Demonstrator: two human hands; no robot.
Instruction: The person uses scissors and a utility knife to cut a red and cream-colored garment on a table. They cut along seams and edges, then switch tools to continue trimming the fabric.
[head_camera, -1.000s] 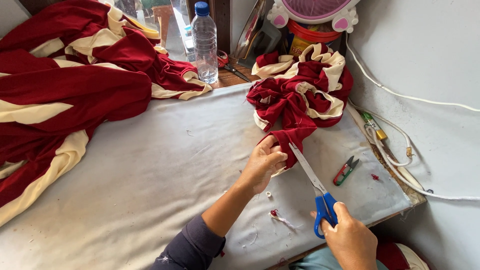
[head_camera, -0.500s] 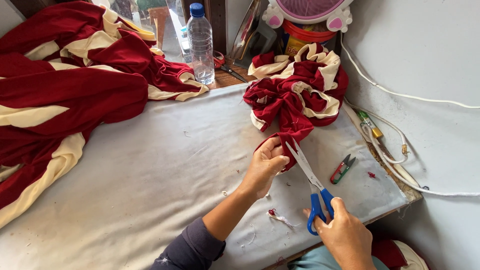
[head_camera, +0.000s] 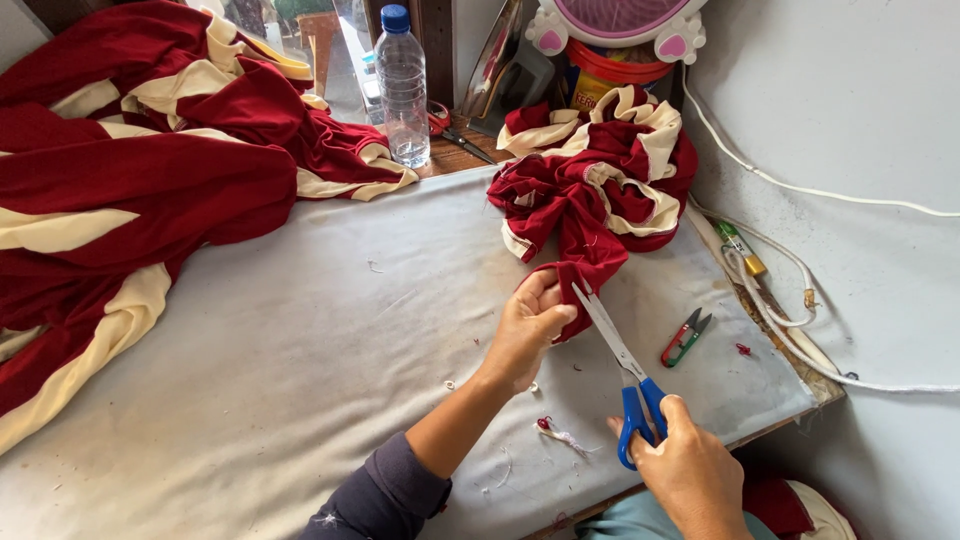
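1. The left hand (head_camera: 528, 325) pinches the bunched red-and-cream garment (head_camera: 597, 190) on the counter (head_camera: 300, 340); keep that edge taut.
2. The right hand (head_camera: 690, 470) grips blue-handled scissors (head_camera: 622, 372); snip close, sparing fabric.

My left hand (head_camera: 525, 335) pinches the lower edge of a crumpled dark-red and cream fabric bundle (head_camera: 600, 190) heaped on the grey table. My right hand (head_camera: 690, 470) holds blue-handled steel scissors (head_camera: 620, 365), blades slightly parted, tips touching that edge.

Head view, steeply down, close.
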